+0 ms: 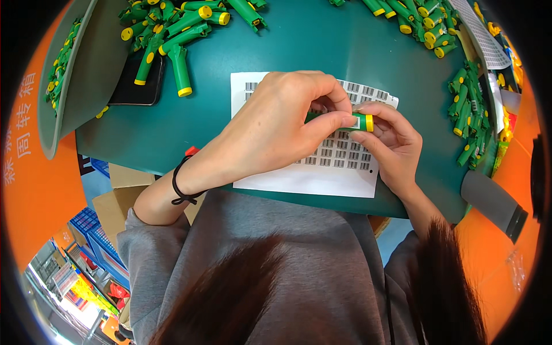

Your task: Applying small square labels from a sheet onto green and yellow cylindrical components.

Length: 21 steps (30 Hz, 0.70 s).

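Over a white sheet of barcode stickers [339,181], my two hands meet on one small green plastic tube with a yellow end cap [368,122]. A pale barcode sticker shows on the tube near its cap. My left hand [293,118] has its thumb and index finger closed on the tube, covering most of its left part. From the right, my right hand [395,135] pinches the capped end between thumb and fingers. The other fingers of my left hand are partly hidden behind its back.
Similar green tubes lie heaped at the far left [184,37], and stickered ones at the right [468,109]. A black phone [138,80] rests under the left heap on the green tabletop [201,129]. Grey-green bin [92,69] at left; dark grey cylindrical object [493,204] at right.
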Each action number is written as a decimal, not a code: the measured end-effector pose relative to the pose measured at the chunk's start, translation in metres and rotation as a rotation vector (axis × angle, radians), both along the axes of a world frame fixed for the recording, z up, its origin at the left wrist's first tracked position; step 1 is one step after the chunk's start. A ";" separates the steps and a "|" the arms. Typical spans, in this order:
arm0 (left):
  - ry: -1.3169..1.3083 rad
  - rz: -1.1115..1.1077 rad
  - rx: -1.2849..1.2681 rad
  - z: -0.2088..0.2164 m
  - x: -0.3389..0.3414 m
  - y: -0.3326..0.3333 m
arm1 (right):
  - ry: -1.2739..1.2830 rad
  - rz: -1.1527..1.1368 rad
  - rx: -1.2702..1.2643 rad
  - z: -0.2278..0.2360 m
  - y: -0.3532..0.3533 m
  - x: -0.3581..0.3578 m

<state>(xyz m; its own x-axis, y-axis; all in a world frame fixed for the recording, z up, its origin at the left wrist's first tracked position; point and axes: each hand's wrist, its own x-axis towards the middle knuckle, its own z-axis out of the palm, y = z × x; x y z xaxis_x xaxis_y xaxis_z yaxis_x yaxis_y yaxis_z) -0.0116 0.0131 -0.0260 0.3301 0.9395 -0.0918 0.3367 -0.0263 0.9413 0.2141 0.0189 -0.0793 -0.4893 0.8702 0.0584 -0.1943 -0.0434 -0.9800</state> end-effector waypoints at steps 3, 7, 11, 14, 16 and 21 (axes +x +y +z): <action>-0.032 0.016 -0.023 -0.003 0.001 -0.003 | -0.028 -0.002 -0.034 0.002 -0.001 -0.001; -0.150 0.035 -0.077 -0.006 0.000 -0.005 | -0.052 -0.002 -0.042 0.007 0.001 0.002; -0.206 -0.124 -0.302 -0.003 0.001 -0.007 | -0.008 0.088 0.202 0.000 0.002 0.005; -0.253 -0.100 -0.341 -0.003 -0.002 -0.006 | -0.048 0.061 0.036 0.004 0.005 0.004; -0.310 -0.142 -0.333 -0.006 -0.002 -0.008 | 0.056 -0.042 0.128 0.009 0.017 0.005; -0.276 -0.185 0.025 -0.001 0.013 -0.025 | -0.013 0.205 0.243 0.062 0.025 -0.054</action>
<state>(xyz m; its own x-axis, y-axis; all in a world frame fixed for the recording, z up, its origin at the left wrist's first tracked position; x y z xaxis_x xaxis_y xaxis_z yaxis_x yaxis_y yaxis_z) 0.0010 -0.0118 -0.0274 0.5046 0.8620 0.0475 0.0561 -0.0876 0.9946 0.1600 0.0435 -0.0172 -0.6550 0.7148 0.2451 -0.1927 0.1556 -0.9688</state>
